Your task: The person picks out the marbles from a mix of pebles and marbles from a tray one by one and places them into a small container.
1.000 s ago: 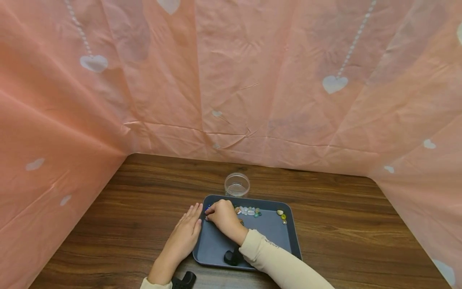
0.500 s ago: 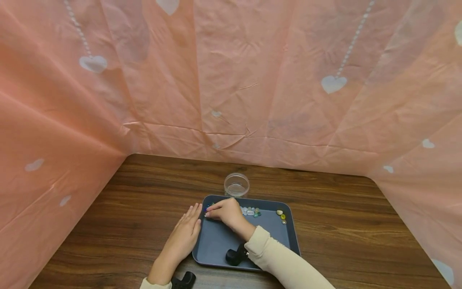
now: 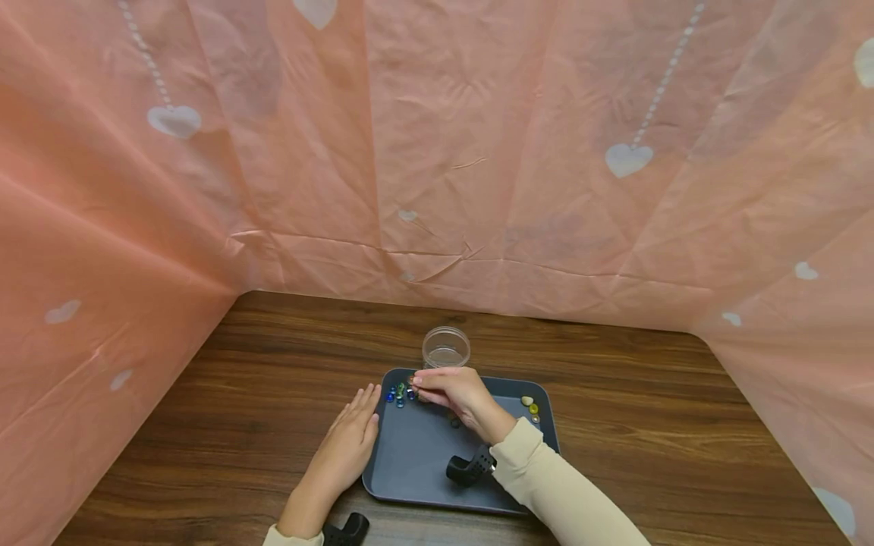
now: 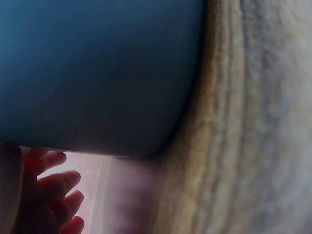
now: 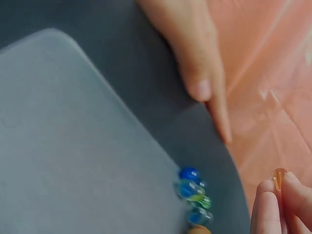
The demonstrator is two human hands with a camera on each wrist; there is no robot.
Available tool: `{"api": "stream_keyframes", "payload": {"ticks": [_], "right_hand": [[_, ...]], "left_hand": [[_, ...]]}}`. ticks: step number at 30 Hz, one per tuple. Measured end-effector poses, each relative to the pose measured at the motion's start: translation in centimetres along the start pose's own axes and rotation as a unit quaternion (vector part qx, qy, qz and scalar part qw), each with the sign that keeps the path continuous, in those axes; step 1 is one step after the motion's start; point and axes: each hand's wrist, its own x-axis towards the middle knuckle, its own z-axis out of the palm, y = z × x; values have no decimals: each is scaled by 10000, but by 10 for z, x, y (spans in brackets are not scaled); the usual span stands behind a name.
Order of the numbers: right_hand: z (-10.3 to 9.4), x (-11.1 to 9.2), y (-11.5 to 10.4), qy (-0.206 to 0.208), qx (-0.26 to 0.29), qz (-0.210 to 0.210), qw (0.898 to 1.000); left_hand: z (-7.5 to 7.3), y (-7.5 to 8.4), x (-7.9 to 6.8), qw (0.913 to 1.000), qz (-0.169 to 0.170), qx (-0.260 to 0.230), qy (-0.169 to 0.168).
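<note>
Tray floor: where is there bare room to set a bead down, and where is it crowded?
Free: the tray middle and near half, between the left hand and right sleeve. Crowded: the far-left corner's blue-green beads, under the right hand, and the far-right beads.

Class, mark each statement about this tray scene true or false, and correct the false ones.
1. The right hand pinches an orange bead in its fingertips. True.
2. The left hand grips the clear jar. False: it lies flat against the left edge of the grey tray, away from the jar.
3. A cluster of blue and green beads lies in the tray's far left corner. True.
4. The jar stands inside the tray. False: it stands on the wooden table, behind the tray.
</note>
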Motion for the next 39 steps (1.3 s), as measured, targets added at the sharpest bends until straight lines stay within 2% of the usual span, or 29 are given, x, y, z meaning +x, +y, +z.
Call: {"api": "stream_keyframes", "payload": {"ticks": [10, 14, 18, 21, 23, 24, 26, 28, 30, 32, 36, 39], "right_hand": [[-23, 1, -26, 295, 226, -163, 9992], [-32, 3, -32, 528, 135, -244, 9982], [-37, 6, -36, 754, -379, -435, 9955], [-38, 8, -40, 912, -1049, -734, 9876], [-37, 10, -42, 1084, -1805, -1089, 9715], [-36, 11, -44, 1185, -2251, -1310, 9582], [-34, 13, -46, 1402, -3157, -1688, 9231], [-31, 16, -48, 1559, -3946, -1999, 8832], [-29, 18, -49, 1577, -4420, -2185, 8556], [-28, 20, -48, 1517, -4687, -2260, 8404], [-27, 23, -45, 1390, -5248, -2475, 8025], [-27, 25, -44, 1329, -5545, -2588, 7797]], "left_hand": [[0, 0, 1, 10000, -40, -27, -1], [-1, 0, 1, 10000, -21, -50, 11], [0, -1, 1, 10000, -27, -51, -3], [1, -2, 1, 10000, -16, -53, 29], [1, -3, 1, 10000, -27, -56, 63], [1, -3, 1, 9999, -26, -65, 76], [1, -3, 1, 9999, -27, -62, 102], [1, -3, 2, 9999, -45, -57, 93], [1, -3, 2, 10000, -43, -54, 55], [2, -3, 1, 10000, -20, -35, 31], [2, -1, 0, 10000, -42, -47, -12], [2, -1, 1, 10000, -58, -69, -17]]}}
